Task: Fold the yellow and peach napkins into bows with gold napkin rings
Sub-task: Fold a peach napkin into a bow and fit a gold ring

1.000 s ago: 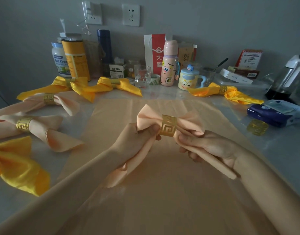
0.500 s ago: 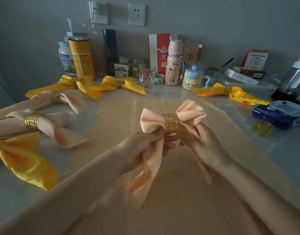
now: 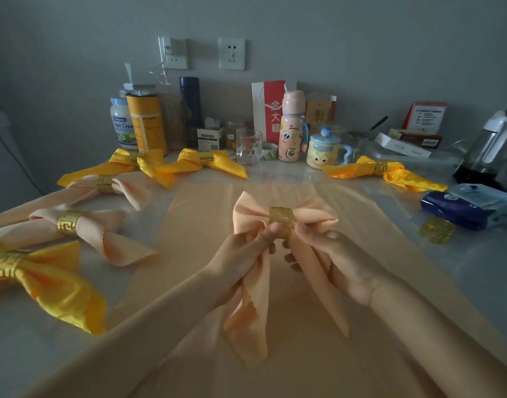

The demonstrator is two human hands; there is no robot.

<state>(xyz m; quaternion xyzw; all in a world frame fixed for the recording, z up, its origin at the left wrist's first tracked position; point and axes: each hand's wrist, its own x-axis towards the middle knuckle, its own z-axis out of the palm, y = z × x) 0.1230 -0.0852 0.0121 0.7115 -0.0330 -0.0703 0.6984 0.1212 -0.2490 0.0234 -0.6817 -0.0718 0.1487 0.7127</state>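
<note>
I hold a peach napkin bow (image 3: 251, 209) up over a flat peach cloth (image 3: 206, 219) spread on the table. A gold napkin ring (image 3: 281, 215) cinches its middle. My left hand (image 3: 241, 254) pinches the bow just left of the ring. My right hand (image 3: 332, 259) pinches the right loop beside the ring. Two tails hang down between my wrists. Finished peach bows (image 3: 83, 222) and yellow bows (image 3: 45, 277) lie at the left. More yellow bows (image 3: 186, 165) lie at the back. A spare gold ring (image 3: 436, 233) sits at the right.
Bottles, cans, a glass (image 3: 249, 147), a cartoon mug (image 3: 324, 150) and boxes crowd the back edge under the wall sockets. A blue tissue pack (image 3: 470, 206) and a blender (image 3: 490, 147) stand at the right. Another yellow bow (image 3: 384, 170) lies in front of the mug.
Both hands have turned the bow more upright, so the tails now hang straight down. My right hand has shifted from the tail up to the right loop.
</note>
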